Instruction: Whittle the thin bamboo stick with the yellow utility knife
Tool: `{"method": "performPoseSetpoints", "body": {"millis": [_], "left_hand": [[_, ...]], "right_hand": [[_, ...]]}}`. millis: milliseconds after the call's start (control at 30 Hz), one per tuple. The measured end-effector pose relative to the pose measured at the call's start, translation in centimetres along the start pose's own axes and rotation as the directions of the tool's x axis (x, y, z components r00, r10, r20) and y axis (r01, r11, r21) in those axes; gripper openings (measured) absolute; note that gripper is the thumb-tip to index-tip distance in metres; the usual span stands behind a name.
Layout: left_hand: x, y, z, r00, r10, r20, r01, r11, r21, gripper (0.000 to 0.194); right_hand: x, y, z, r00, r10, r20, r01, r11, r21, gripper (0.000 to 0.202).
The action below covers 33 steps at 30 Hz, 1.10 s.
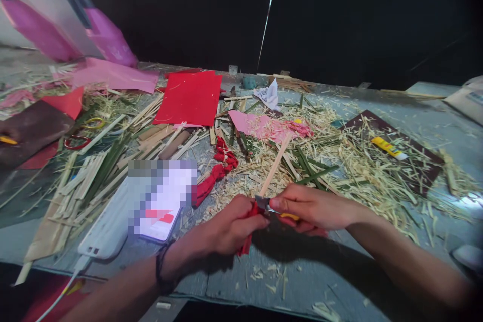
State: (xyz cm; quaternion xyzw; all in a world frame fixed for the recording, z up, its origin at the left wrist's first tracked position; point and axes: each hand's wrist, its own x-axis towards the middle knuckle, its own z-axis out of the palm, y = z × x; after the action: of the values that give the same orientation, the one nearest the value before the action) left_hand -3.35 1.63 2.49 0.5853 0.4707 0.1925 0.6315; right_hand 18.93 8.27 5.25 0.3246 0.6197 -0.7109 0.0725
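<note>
My left hand (239, 224) is closed around the lower part of a pale bamboo strip (278, 163), which slants up and away to the right. Red cloth or paper (245, 247) is bunched under those fingers, its lower end showing below them. In my right hand (313, 206) is a small knife (290, 216) with a yellow handle, the fingers closed around it. Its grey metal blade lies across the strip, right by my left fingers. A twisted red piece of cloth or paper (215, 176) lies on the table just beyond my left hand.
A lit phone (166, 201) and a white power bank (109, 226) with a cable lie left. Shavings (324, 131) and bamboo strips (88, 176) litter the table (234, 282). Red sheets (188, 98), pink paper (260, 126), a yellow tube (388, 147) and pink bottles (105, 35) lie or stand beyond.
</note>
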Motion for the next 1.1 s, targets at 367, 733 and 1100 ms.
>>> {"method": "performPoseSetpoints", "body": {"millis": [367,733,1100], "left_hand": [[-0.6,0.2,-0.2,1.000,-0.020,-0.012,0.018,0.990,-0.137,0.036],[-0.4,-0.3,0.8,0.998,-0.069,0.011,0.068,0.996,0.057,0.034],[2.6,-1.7,1.7,0.963,0.159,-0.220,-0.079,0.940,0.332,0.031]], "right_hand": [[-0.8,-0.1,-1.1,0.928,-0.065,-0.367,0.151,0.966,0.211,0.056],[-10.8,-1.1,-10.6,0.380,-0.138,-0.914,0.639,0.754,0.152,0.050],[-3.4,-0.4,-3.7,0.969,-0.196,-0.148,0.151,0.950,-0.272,0.055]]}}
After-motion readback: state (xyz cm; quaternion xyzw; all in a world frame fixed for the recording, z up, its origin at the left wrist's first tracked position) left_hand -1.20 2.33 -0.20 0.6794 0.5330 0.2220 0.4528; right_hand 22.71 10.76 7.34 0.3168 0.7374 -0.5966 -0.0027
